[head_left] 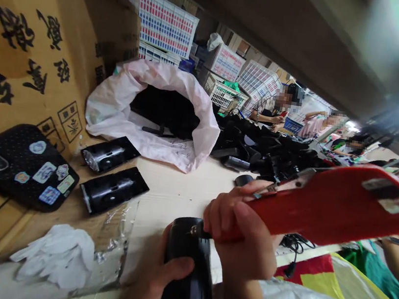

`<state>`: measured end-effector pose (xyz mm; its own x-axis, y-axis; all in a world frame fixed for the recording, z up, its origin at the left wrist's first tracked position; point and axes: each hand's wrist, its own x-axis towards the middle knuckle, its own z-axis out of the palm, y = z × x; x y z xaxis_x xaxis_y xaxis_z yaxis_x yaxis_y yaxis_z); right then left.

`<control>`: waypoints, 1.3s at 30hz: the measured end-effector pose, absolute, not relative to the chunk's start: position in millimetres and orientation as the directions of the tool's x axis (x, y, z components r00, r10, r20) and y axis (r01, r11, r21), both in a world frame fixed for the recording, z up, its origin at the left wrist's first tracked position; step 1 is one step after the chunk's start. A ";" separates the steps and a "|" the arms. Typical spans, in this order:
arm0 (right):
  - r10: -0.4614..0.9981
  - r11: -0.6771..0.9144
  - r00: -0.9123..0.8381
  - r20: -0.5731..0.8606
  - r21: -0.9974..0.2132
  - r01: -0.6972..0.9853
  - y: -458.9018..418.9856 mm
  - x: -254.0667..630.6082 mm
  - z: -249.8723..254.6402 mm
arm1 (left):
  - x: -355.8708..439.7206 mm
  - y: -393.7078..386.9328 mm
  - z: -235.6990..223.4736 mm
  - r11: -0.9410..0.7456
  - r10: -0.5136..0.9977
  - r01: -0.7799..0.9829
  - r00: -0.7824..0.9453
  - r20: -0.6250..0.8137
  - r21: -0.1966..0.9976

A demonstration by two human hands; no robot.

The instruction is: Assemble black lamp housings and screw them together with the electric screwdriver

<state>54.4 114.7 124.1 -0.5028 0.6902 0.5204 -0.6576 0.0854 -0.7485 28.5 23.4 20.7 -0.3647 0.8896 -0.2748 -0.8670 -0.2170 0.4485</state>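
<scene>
My left hand (161, 278) is closed around a black plastic housing (186, 296), thumb across its front face. In my right hand (243, 235) is a red power screwdriver (310, 209) with a metal lever along its body, held at a slant. Its tip meets the upper part of the housing; a screw there is too small to make out. Left of my hands lie two black glossy plastic parts (114, 189) and a crumpled white cloth or tissue (58, 253). A black phone with stickers (22, 164) rests against the cardboard.
A cardboard box (28, 71) walls off the left. Behind the table (164, 189) stands an open white sack (114, 93) with black contents. Black parts (259, 148) are heaped to its right. A shelf beam (293, 34) hangs overhead. Several people and plastic crates (167, 23) are beyond.
</scene>
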 end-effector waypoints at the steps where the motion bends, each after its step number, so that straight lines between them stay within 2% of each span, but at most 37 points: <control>1: 0.670 0.090 -0.514 0.536 -0.745 -0.661 115.3 54.6 123.1 | 27.3 23.0 19.8 -0.206 0.898 -0.875 -0.347 -0.271 0.438; 7: 0.428 -0.084 -0.694 0.579 -0.739 -0.669 127.8 51.4 118.1 | 23.8 18.5 18.4 -0.154 0.931 -0.884 -0.280 -0.236 0.442; 12: 0.319 -0.229 -0.703 0.635 -0.668 -0.708 136.2 36.8 114.6 | 25.3 17.1 18.7 -0.172 0.908 -0.855 -0.331 -0.258 0.490; 14: 0.323 -0.240 -0.697 0.640 -0.657 -0.714 138.1 34.2 112.7 | 26.4 18.7 20.9 -0.181 0.896 -0.851 -0.350 -0.274 0.493; 17: 0.375 -0.175 -0.682 0.628 -0.675 -0.717 141.1 39.3 114.3 | 27.7 21.7 27.1 -0.186 0.895 -0.859 -0.349 -0.279 0.478; 20: 0.533 -0.074 -0.611 0.585 -0.687 -0.723 144.3 56.6 127.0 | 27.5 22.7 30.0 -0.187 0.894 -0.862 -0.347 -0.282 0.471; 22: 0.643 -0.023 -0.511 0.571 -0.652 -0.758 144.7 73.2 139.7 | 26.6 22.2 28.3 -0.184 0.888 -0.865 -0.350 -0.298 0.466; 24: 0.692 0.011 -0.438 0.574 -0.615 -0.788 141.5 90.5 150.0 | 25.6 21.8 25.6 -0.177 0.884 -0.874 -0.343 -0.317 0.453; 28: 0.637 -0.031 -0.512 0.576 -0.645 -0.764 121.5 111.9 149.4 | 24.9 23.6 24.5 -0.208 0.857 -0.860 -0.390 -0.337 0.465; 35: 0.597 -0.092 -0.557 0.578 -0.640 -0.763 95.0 106.4 126.9 | 27.7 27.4 29.3 -0.285 0.837 -0.808 -0.472 -0.276 0.516; 39: 0.601 -0.049 -0.546 0.583 -0.655 -0.754 95.7 104.5 125.2 | 28.4 27.5 26.6 -0.281 0.841 -0.779 -0.481 -0.247 0.561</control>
